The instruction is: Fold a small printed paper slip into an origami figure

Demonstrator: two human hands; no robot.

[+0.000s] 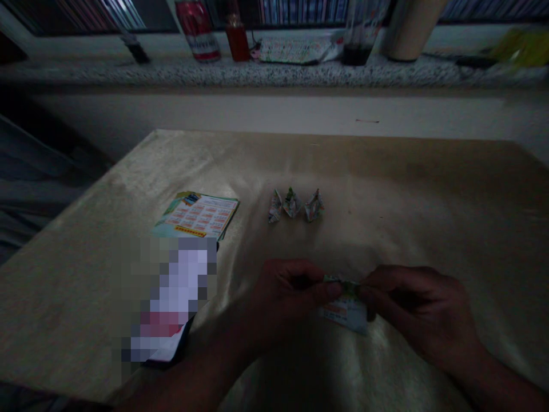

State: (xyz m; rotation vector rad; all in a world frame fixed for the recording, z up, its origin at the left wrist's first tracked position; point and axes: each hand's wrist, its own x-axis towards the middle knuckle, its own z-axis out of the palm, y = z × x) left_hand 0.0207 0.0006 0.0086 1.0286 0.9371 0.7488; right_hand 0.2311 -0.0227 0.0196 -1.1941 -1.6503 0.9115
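Observation:
My left hand and my right hand both pinch a small printed piece of paper between fingertips, just above the tan table near its front edge. The paper's top edge is folded; its lower part hangs down between the hands. Beyond the hands, three small folded paper shapes stand in a row on the table.
A stack of printed leaflets lies left of centre. A blurred-out flat object lies nearer the front left. On the speckled ledge behind stand a red can, a small red bottle, a dark cup and a pale cylinder.

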